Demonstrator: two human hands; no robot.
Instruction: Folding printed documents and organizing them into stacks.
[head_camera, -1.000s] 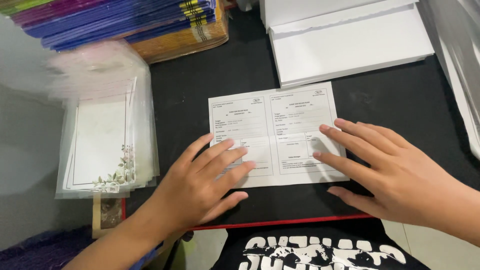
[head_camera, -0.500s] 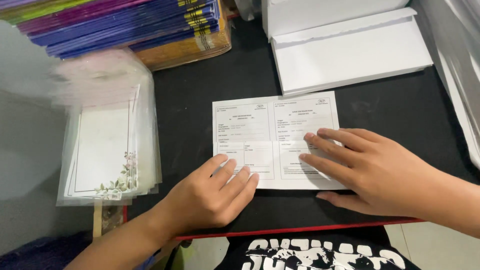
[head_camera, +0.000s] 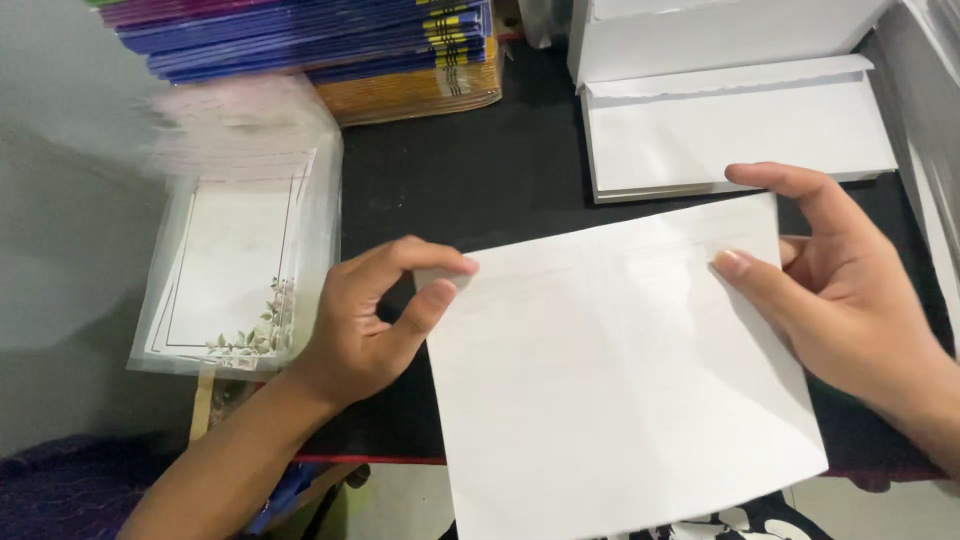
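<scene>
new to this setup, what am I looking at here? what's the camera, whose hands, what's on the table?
There is no robot here: a person works with two bare hands, and the one camera sits on their head and looks down at the table.

The left hand pinches the upper left corner of a white sheet between thumb and fingers. The right hand grips the sheet's upper right corner. The sheet is lifted off the black table and tilted toward the camera, and the side facing us looks blank.

On the table: a stack of white envelopes at the top right, a stack of blue and purple books at the top left, and a clear bag of cards with a floral border on the left. The picture is a bit blurred, so fine detail is hard to read.
</scene>
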